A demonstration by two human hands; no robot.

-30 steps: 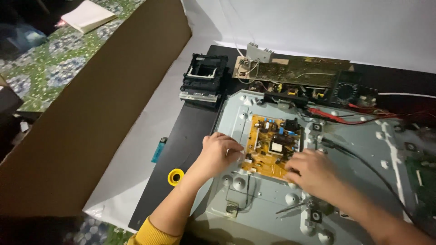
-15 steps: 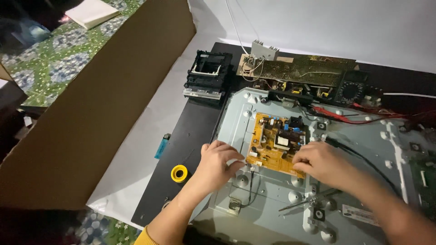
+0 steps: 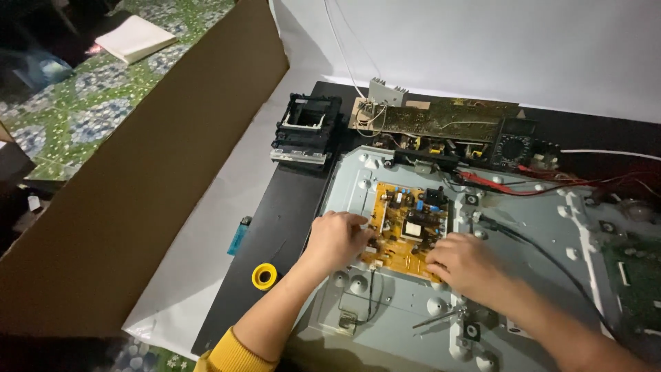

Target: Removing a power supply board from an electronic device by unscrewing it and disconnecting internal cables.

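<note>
My left hand (image 3: 335,239) has its fingers curled down onto the lower left corner of the yellow circuit board (image 3: 407,224), fingertips pressing at the board's edge, though I cannot tell whether they actually pinch anything there. My right hand (image 3: 463,265) lies palm down with the fingers bent over the board's lower right edge, and whatever sits under them is hidden, so I cannot tell if it grips something or only rests. The board sits flat on the grey metal panel (image 3: 530,275), in its upper left part, between my two hands. A black cable (image 3: 544,258) runs across the panel from beside the board toward the lower right, passing just past my right wrist. Near the panel's lower edge lies a thin metal tool (image 3: 435,319). Beyond the board, at the panel's far edge, lies a long green circuit board (image 3: 441,122) with red wires (image 3: 544,184) trailing off to the right, and left of it stands a black plastic frame (image 3: 306,129). On the black table (image 3: 275,220) left of my forearm are a yellow tape roll (image 3: 265,276) and a blue lighter (image 3: 239,235), close together. A large sheet of brown cardboard (image 3: 138,186) leans at the far left.
</note>
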